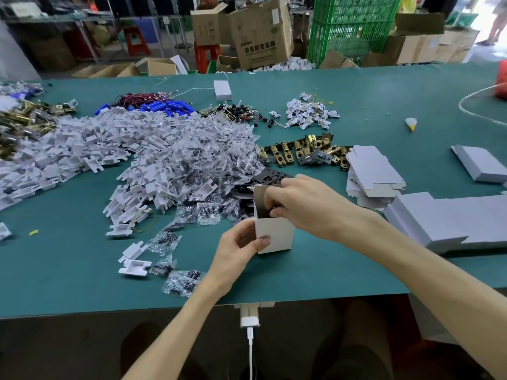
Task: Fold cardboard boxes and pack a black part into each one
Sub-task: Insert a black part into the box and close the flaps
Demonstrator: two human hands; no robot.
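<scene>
Upright, the white box (275, 235) is pinched low by the left hand (236, 253), right hand (307, 207) pinching its top edge.

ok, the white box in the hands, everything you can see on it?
Small white cardboard box, folded up, upright, top open; the inside looks darker, grey-brown. Its base looks to rest on the green table. The left hand grips its lower left corner, thumb on the front face. Fingers of the right hand curl into the open top; whether they hold anything is hidden. Black parts lie just behind it.
</scene>
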